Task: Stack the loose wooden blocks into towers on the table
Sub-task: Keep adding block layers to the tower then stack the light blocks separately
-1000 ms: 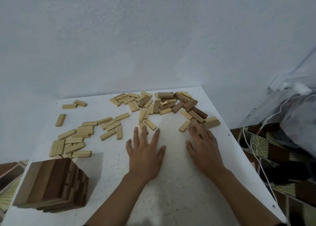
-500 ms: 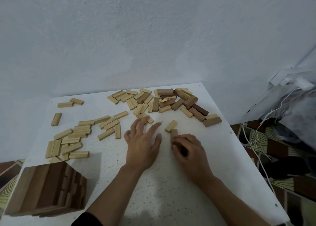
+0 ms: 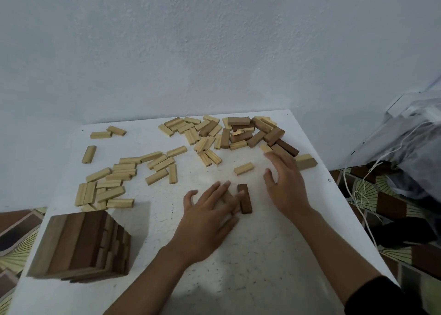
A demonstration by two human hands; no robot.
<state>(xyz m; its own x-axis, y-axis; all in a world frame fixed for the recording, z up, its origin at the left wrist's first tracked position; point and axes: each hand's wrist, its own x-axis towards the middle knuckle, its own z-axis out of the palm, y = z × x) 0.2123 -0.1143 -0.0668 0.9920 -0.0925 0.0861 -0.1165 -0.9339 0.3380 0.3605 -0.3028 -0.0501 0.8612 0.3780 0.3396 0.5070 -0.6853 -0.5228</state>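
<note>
Fingers (image 3: 216,191) of the left hand (image 3: 207,219) lay spread, touching a dark block (image 3: 245,199) mid-frame. The right hand (image 3: 286,185) was loosely open (beside the upper-right pile (image 3: 238,133)).

A pale, rough-plastered wall (image 3: 214,40) fills the upper half and meets the far edge of the white, speckled surface (image 3: 274,255). On both sides lies a floor (image 3: 391,202) of brown tiles with pale fan patterns. At right, a thin white cord (image 3: 358,195) trails down from a clear plastic bag (image 3: 420,147).
</note>
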